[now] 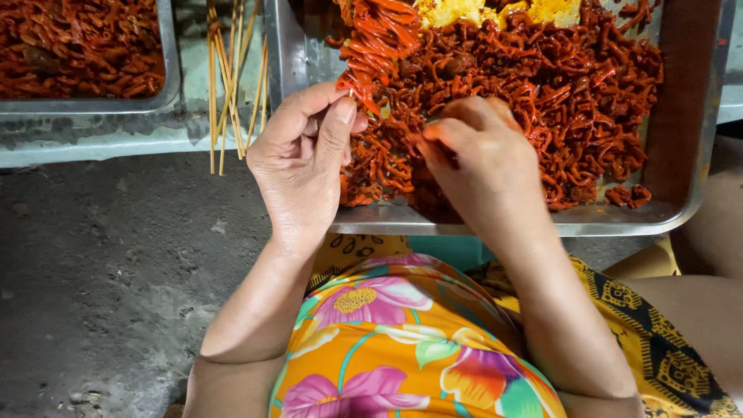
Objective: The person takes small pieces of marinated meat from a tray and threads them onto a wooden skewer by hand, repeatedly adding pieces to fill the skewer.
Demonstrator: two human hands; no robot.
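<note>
Red strips (534,85) half-hidden under both hands (302,166), left pinching a skewered bunch (371,46), right grip unclear.

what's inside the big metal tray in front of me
The tray holds a heap of red marinated strips with yellow pieces at the far edge. Both hands cover part; the tray bottom under the heap is hidden.

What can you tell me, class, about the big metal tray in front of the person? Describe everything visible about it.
The big metal tray is rectangular, shiny steel with rounded corners and low raised walls, stained reddish inside its right wall. It lies flat, its top cut off by the frame. Red marinated strips fill most of it, with a yellow patch at the top. The right hand reaches into the strips; the left hand pinches a threaded bunch over its left side.
</note>
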